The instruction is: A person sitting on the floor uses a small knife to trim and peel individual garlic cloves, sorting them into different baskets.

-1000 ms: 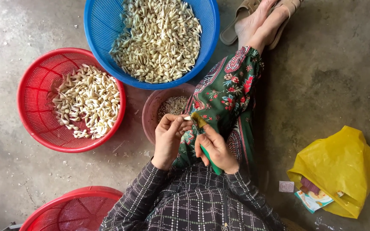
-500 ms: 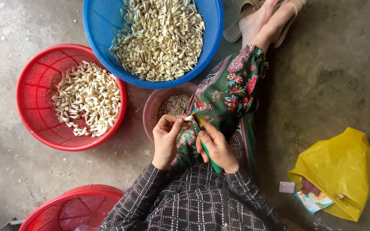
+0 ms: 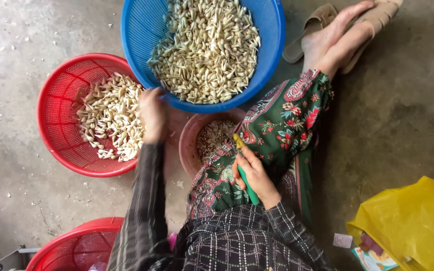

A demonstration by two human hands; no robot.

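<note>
The left hand [image 3: 152, 114] is stretched forward and blurred, so whether it is open or closed cannot be told; it sits at the edge of the red basket [image 3: 56, 125] of pale peeled cloves, just below the rim of the blue basket [image 3: 141, 30] heaped with more cloves. The right hand [image 3: 254, 175] rests on the person's floral-trousered knee, closed around a green-handled knife [image 3: 247, 180] whose tip points toward the small pink bowl [image 3: 187, 143] of scraps lying between the two hands. Well off to the right hand's side, a yellow plastic bag [image 3: 408, 221] lies on the concrete floor [image 3: 6, 190].
</note>
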